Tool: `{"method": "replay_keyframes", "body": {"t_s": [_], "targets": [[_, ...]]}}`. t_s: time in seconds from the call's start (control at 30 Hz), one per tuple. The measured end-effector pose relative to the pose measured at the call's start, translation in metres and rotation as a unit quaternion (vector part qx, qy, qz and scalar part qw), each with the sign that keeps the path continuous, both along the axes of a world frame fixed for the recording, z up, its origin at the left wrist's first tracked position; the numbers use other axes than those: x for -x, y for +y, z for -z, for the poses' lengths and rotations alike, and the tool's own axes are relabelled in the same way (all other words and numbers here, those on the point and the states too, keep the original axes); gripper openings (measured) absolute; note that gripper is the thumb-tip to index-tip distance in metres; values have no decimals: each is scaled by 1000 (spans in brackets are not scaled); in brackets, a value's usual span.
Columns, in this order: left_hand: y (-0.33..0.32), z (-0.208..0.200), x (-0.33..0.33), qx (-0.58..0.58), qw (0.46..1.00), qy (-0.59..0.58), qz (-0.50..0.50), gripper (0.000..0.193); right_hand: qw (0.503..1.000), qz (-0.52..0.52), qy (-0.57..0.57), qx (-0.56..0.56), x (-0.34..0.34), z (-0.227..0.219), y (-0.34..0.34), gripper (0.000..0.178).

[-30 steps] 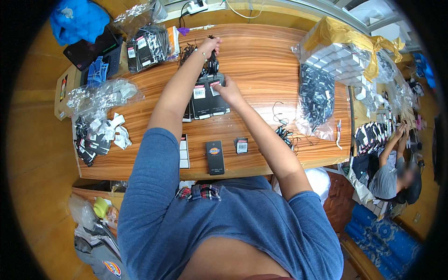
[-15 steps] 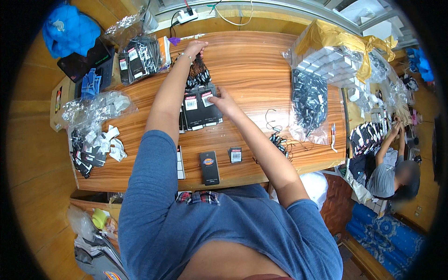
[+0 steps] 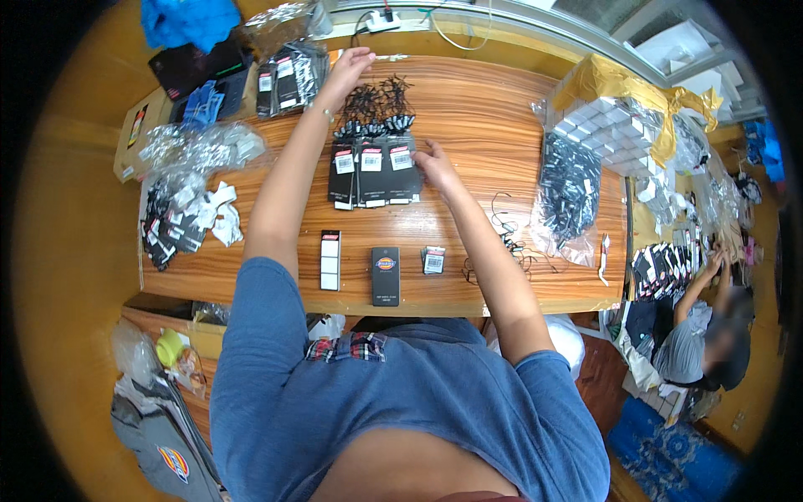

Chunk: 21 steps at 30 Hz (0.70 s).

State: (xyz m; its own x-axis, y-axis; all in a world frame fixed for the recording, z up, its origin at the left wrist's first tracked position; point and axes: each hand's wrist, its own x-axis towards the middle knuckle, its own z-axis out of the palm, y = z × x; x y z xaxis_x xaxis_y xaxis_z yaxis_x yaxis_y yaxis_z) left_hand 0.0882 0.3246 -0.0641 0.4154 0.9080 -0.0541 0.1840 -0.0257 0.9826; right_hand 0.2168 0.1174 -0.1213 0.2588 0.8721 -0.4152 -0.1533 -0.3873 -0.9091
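Black hang tags with white barcode stickers lie in side-by-side stacks at the middle of the table, their black cords spread out beyond them. My left hand is over the table beyond the stacks, left of the cord ends, fingers stretched out and nothing visible in it. At the stacks' right edge is my right hand, fingers apart; whether it touches the tags is hard to tell. Nearer to me lie a white-panelled card, a single dark tag and a small stack of barcoded tags.
A clear bag of black cords and loose cords lie on the right, beside a cutter. White boxes stand behind. Bagged tags and scraps are on the left. Another person works at far right.
My left hand has let go of the cords, which now lie spread on the table. The tags sit in neater side-by-side stacks, and my right hand has shifted from their top to their right edge.
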Motion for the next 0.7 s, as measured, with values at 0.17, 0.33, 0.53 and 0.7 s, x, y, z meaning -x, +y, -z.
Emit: {"method": "replay_keyframes", "body": {"t_s": [0.17, 0.33, 0.53, 0.7], "targets": [[-104, -33, 91, -5, 998, -54, -42, 36, 1000, -2, -11, 4, -22, -3, -42, 66], [-225, -20, 193, 46, 979, -51, -191, 37, 1000, -8, 5, 29, -36, -20, -115, 54], [-293, -11, 221, 87, 958, -16, -274, 36, 995, -15, -97, 10, -40, -12, -148, 52], [-309, 6, 178, 9, 997, -22, -69, 35, 928, -220, -298, -37, -17, -22, -158, 32]]}}
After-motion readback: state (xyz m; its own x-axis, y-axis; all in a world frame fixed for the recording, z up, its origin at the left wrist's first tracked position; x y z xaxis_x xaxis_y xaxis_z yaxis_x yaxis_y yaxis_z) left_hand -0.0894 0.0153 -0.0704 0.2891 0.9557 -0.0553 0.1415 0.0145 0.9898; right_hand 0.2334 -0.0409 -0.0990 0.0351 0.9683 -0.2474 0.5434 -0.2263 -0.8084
